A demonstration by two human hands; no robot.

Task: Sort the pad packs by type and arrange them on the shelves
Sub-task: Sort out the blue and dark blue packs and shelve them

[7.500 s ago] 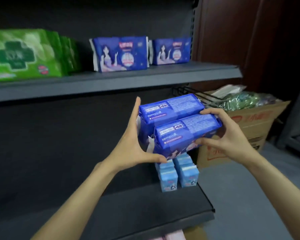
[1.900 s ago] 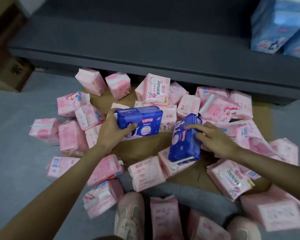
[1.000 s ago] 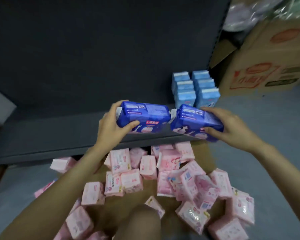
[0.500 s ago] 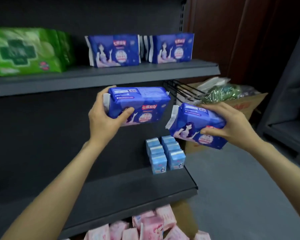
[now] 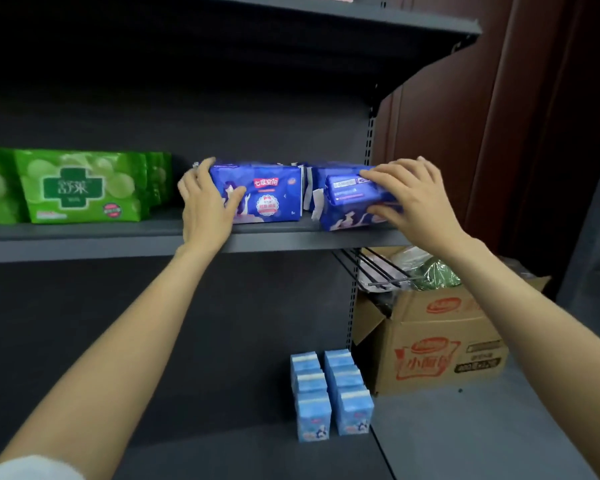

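Blue film packs sit at the front of the middle shelf (image 5: 84,239); the left hand (image 5: 207,202) grips the upright left pack (image 5: 267,194), the right hand (image 5: 409,195) clasps the tilted right pack (image 5: 347,206), both hands holding; released now, the tilted one may well slide off the lip, or push askew the blue packs behind.

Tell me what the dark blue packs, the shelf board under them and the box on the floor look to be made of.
Dark blue packs: thin glossy plastic film, judging by the sheen and crimped side seams.
Shelf board: probably painted metal, matte grey, with a thin folded front edge.
Box: brown corrugated cardboard, matte, with red print and a flap folded open.
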